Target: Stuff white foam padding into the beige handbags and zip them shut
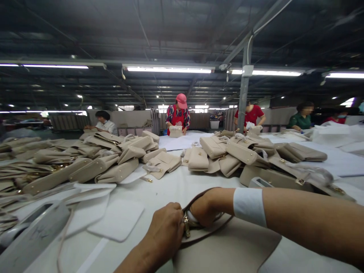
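Looks like smooth, matt leather or imitation leather on the nearest handbag (227, 250), with polished, gold-toned metal at the fitting (186, 226) by its opening. Repeats that matt, leathery finish across the left handbag pile (93, 168) and the right handbag pile (244, 153), and gleams as gold-toned metal at a clasp (300, 182). Reads as thin, crinkled, translucent wrap around a handle (321, 172); as flat, matt foam or card on a white panel (119, 222); as matt cloth or paper on the pale-blue armband (250, 206); as dull metal on the post (243, 91).
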`<action>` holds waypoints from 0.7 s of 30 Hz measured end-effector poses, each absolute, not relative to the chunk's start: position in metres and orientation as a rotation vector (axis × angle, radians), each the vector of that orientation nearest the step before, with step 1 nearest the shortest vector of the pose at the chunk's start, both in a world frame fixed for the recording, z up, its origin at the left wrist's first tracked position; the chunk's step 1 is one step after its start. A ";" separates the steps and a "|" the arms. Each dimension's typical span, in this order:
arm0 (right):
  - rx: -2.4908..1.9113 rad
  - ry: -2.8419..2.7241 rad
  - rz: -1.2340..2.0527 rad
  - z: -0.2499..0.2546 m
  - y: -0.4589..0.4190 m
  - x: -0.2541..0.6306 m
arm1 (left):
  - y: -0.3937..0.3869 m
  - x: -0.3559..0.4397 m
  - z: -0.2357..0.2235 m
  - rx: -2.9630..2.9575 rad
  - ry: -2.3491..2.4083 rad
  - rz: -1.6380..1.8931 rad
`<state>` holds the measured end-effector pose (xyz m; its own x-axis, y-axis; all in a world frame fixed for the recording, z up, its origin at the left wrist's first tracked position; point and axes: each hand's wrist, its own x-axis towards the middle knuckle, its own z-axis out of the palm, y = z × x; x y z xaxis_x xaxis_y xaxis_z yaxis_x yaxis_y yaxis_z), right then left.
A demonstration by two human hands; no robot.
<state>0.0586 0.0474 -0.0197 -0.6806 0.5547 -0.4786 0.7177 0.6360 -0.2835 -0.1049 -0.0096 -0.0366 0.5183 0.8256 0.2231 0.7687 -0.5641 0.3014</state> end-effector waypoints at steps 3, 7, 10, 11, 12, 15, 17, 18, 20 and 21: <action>0.916 2.475 -0.476 -0.016 0.045 0.061 | -0.009 -0.107 -0.038 2.534 1.288 0.622; 1.124 2.550 -0.552 -0.009 0.031 0.077 | -0.004 -0.113 -0.037 2.445 1.277 0.744; 1.211 2.494 -1.168 -0.005 0.025 0.088 | -0.001 -0.117 -0.038 2.410 1.318 0.775; 1.196 2.445 -1.336 -0.004 0.026 0.089 | 0.000 -0.117 -0.040 2.416 1.313 0.787; 1.175 2.394 -1.455 -0.004 0.028 0.090 | 0.001 -0.117 -0.041 2.424 1.302 0.806; 1.158 2.312 -1.470 -0.003 0.035 0.085 | 0.003 -0.117 -0.047 2.435 1.254 0.862; 1.163 2.270 -1.269 -0.001 0.040 0.078 | 0.007 -0.116 -0.049 2.433 1.217 0.876; 1.150 2.243 -1.167 0.001 0.042 0.074 | 0.009 -0.117 -0.049 2.431 1.199 0.875; 1.125 2.184 -1.051 0.004 0.045 0.070 | 0.014 -0.118 -0.049 2.423 1.174 0.871; 1.139 2.156 -1.064 0.005 0.046 0.069 | 0.016 -0.119 -0.048 2.416 1.164 0.868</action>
